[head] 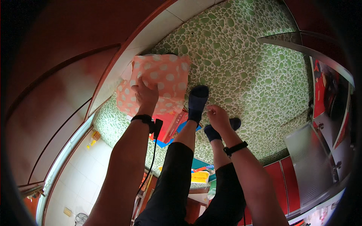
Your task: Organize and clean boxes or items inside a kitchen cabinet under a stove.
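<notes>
My left hand (146, 93) is over a salmon-pink cloth (169, 73) with white polka dots, its fingers apart and nothing seen in its grip. Whether its fingertips touch the fabric is hard to tell. The cloth lies partly over a stack of flat red boxes or books (167, 124), with a blue one (161, 143) showing beneath. To the right, my right hand (219, 116) hangs above the floor between my two feet, fingers curled. A small pale speck shows at its fingertips, too small to identify.
The floor (226, 70) has a green pebble pattern. At right, a cabinet door (306, 149) with a frosted panel stands ajar by red cabinets. A yellow packet (199, 177) lies behind my legs. A bottle with yellow parts (95, 137) is at left. A black cable (154, 158) hangs along my left arm.
</notes>
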The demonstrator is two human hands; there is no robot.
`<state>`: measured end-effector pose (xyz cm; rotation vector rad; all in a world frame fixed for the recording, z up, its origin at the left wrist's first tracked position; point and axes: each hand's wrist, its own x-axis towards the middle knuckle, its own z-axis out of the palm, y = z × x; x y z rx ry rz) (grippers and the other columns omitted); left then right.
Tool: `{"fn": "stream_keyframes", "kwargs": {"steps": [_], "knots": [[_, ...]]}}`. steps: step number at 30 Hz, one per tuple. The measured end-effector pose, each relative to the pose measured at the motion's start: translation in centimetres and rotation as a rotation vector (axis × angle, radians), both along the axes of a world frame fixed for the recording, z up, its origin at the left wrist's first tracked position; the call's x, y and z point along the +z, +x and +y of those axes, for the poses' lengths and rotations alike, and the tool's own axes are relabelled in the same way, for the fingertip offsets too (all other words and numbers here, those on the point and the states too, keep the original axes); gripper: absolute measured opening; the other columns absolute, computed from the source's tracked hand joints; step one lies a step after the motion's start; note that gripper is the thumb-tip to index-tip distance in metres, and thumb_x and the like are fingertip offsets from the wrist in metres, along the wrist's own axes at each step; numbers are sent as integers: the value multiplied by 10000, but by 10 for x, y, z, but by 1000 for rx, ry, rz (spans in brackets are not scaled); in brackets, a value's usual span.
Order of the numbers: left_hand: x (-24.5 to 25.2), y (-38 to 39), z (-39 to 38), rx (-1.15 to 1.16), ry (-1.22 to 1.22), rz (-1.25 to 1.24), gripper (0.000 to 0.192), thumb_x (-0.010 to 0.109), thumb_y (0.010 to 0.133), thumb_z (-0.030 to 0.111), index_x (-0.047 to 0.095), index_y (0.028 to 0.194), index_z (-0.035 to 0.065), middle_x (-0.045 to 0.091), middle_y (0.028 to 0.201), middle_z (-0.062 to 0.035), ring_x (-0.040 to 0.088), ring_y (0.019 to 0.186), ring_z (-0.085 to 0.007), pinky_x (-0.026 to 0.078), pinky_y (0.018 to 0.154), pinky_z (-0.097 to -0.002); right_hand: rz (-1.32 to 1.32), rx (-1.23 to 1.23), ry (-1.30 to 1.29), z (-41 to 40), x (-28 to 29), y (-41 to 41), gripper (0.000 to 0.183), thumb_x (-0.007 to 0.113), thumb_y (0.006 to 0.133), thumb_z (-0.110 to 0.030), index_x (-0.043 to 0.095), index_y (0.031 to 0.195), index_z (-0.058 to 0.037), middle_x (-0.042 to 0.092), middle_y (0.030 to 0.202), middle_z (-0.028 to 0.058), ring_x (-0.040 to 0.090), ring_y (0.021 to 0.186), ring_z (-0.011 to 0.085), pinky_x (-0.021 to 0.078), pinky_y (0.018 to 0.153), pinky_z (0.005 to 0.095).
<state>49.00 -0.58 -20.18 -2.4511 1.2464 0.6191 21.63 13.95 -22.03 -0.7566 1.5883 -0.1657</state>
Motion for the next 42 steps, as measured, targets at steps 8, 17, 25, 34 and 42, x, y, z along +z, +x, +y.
{"fn": "stream_keyframes", "kwargs": {"steps": [8,17,25,34,42], "knots": [[23,-17,26,-200,-150,197,620,686,873,280,422,1402,94,415,1372,-225,558,1158,-426,495,942,-507,41,43,11,59,5,-45,221,600,958,-149,699,1132,-53,702,825,94,666,712,169,534,652,338],[73,-116,95,-214,418,379,338,593,858,303,709,980,11,710,898,-217,677,924,-414,534,849,-492,-111,-297,283,23,87,-90,224,627,982,-227,714,1027,-26,665,711,92,631,622,168,508,552,332],[124,-211,139,513,309,1127,212,579,910,79,643,1091,-11,694,807,-148,687,618,-178,545,527,-360,-53,-400,141,106,113,-144,243,599,990,-202,662,1146,-28,661,735,91,619,604,149,491,520,326],[123,-181,133,-593,18,532,255,627,823,97,641,1072,41,649,1130,-219,642,999,-411,549,807,-461,-40,-571,363,188,165,-161,234,554,1008,-197,670,1176,-82,660,784,48,618,632,126,496,532,296],[45,-29,52,-485,360,-28,837,629,850,128,144,1521,3,424,1354,-323,517,1206,-501,484,975,-521,-157,-795,388,246,137,-135,221,550,1013,-181,677,1167,-86,667,799,36,613,656,111,485,544,270]]}}
